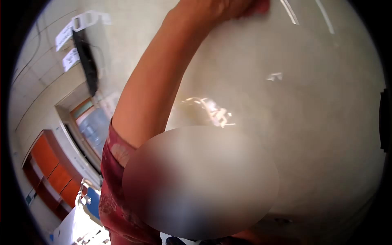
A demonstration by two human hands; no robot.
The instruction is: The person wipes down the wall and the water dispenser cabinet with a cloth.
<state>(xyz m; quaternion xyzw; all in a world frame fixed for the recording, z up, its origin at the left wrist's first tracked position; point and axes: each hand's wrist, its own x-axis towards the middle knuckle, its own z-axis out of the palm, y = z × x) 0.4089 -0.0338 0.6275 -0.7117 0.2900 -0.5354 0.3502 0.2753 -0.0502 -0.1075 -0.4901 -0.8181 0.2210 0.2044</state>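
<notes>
A bare forearm, which looks like my left arm, rises from a dark red patterned sleeve to the top edge. There my left hand is partly cut off and blurred, against or close to a pale glossy surface. Something pinkish red shows at its far end, too blurred to tell whether it is fingers or a held object. A blurred oval hides the lower middle. A strip of skin shows at the bottom edge, but I cannot make out my right hand.
Bright reflections lie on the pale surface. At the left are a long black object, white papers with dark print, a doorway, an orange-red cabinet and a white-framed item with a blue panel.
</notes>
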